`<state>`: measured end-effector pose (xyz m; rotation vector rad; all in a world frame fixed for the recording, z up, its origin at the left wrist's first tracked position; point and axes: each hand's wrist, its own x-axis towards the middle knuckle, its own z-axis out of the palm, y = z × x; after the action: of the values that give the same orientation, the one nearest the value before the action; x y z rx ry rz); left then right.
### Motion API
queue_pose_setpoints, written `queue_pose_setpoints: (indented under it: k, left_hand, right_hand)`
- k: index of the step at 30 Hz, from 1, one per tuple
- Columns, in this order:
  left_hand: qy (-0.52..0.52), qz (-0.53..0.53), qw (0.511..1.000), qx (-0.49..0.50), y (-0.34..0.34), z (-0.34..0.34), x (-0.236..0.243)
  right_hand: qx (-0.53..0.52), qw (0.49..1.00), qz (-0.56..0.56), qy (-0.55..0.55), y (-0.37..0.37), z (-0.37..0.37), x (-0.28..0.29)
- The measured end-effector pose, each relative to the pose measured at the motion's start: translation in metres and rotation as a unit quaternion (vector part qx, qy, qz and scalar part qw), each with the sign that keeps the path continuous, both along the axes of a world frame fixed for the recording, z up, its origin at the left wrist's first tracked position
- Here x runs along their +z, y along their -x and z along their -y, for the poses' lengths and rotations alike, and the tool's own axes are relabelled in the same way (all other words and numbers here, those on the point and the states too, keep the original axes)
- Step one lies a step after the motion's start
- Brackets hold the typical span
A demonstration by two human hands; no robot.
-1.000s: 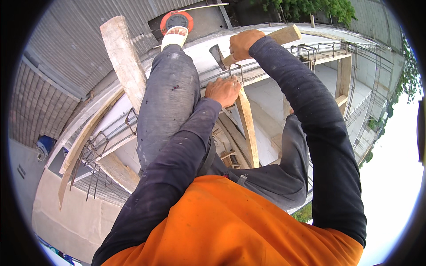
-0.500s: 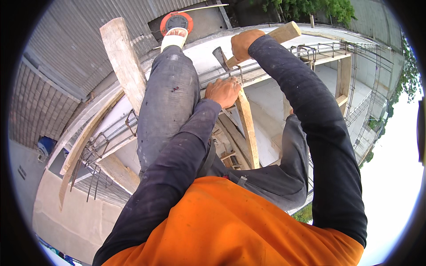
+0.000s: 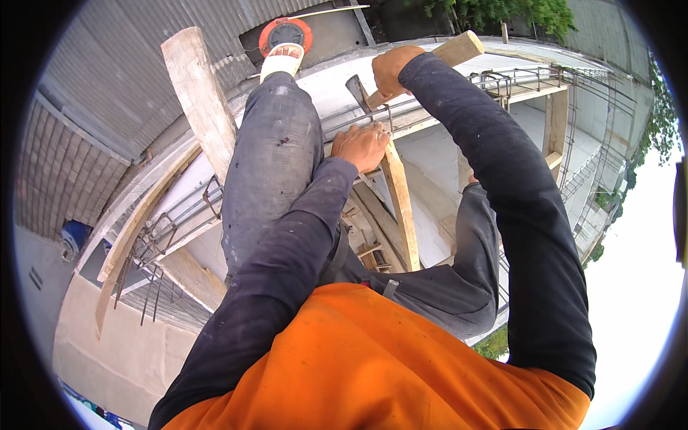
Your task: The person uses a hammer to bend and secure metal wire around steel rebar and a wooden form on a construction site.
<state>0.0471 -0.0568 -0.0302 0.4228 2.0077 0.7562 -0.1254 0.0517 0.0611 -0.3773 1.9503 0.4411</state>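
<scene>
My right hand [image 3: 395,70] is closed round the thick wooden handle [image 3: 459,50] of a hatchet. Its grey, flared metal head [image 3: 356,92] points toward the far left, just above my left hand. My left hand [image 3: 360,147] grips the upper end of a narrow wooden strip [image 3: 400,208], fingers curled over it beside a long timber rail [image 3: 419,122]. The strip slants down toward my lap between my legs. My left fingertips are partly hidden, so I cannot tell whether a nail is among them.
A wide plank [image 3: 197,93] stands tilted at the left of my outstretched leg. Reinforcing bars [image 3: 154,240] stick out at the left, with a rebar cage [image 3: 530,77] along the right. My sandalled foot [image 3: 284,57] rests by an orange-and-black round object [image 3: 287,32]. A lower level shows through the framework.
The hatchet and my right hand have shifted very slightly upward in view. My left hand stays on the wooden strip, almost unmoved.
</scene>
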Motion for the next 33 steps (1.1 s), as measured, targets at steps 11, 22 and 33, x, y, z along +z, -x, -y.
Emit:
queue_pose_setpoints:
  k: [11,22,33]
  left_hand:
    - [0.003,-0.003,1.0,-0.014,0.003,0.001,0.009]
    - [-0.017,-0.012,1.0,-0.007,-0.003,-0.002,-0.005]
    - [-0.011,-0.049,0.998,-0.032,-0.007,-0.003,-0.015]
  right_hand:
    - [-0.099,0.992,-0.022,0.076,-0.003,-0.006,-0.009]
    - [-0.066,0.995,-0.037,0.061,0.0,-0.01,-0.007]
    - [0.059,0.997,-0.05,-0.001,-0.006,0.004,-0.022]
